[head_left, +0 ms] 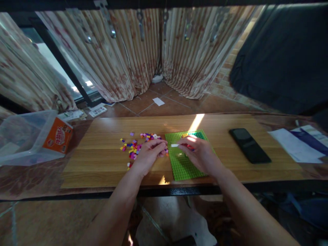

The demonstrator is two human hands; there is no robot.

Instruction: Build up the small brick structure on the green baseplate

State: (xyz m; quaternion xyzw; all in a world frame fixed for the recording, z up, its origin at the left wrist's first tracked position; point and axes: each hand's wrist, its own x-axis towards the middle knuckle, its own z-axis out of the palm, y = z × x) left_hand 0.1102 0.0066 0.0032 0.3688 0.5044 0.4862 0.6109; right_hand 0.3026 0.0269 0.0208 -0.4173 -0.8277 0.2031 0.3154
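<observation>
My right hand (196,150) hovers over the green studded baseplate (180,169), its thumb and fingers closed on a long white toy brick (174,145) that points left. Beside the plate's left edge is my left hand (151,152), fingers curled together in a pinch; whether a small piece sits between them cannot be made out. Around and behind it lie many small loose bricks (133,150) in pink, purple, yellow, red and white. Some teal bricks (195,134) are on the far part of the plate, and red and orange pieces there are partly hidden by my right hand.
A black phone (249,145) lies on the wooden board (102,171) at the right. Left of the board stands a clear plastic bin (28,136) with an orange label. Papers (294,145) rest at the far right, and curtains (133,54) hang behind.
</observation>
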